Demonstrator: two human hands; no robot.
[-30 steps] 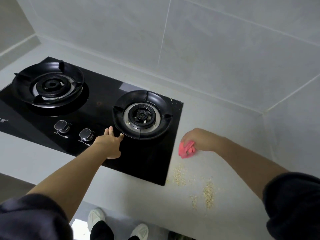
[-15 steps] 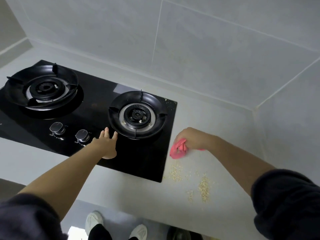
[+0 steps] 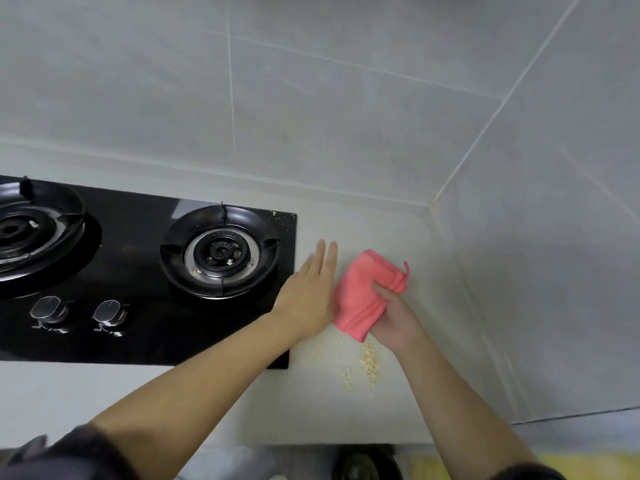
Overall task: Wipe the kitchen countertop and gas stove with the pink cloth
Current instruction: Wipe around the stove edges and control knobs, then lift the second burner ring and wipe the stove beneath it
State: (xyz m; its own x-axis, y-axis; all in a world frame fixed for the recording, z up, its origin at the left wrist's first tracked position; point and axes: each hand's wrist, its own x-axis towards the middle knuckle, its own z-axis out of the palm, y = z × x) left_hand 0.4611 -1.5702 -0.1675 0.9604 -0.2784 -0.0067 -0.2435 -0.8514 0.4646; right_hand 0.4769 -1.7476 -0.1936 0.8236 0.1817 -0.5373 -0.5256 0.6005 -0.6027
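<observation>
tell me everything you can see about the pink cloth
The pink cloth is coral-pink, soft and fleecy-looking, like microfibre, folded into several layers with stitched edges. A small tab or corner sticks up at its far right end. The right hand grips its near right part, fingers curled into the folds. It sits over the pale countertop just right of the stove, above scattered crumbs. The flat left hand lies against its left edge; actual contact is unclear.

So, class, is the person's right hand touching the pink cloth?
Touching. The head view shows the right hand with its fingers curled round the pink cloth, bunching it.
</observation>
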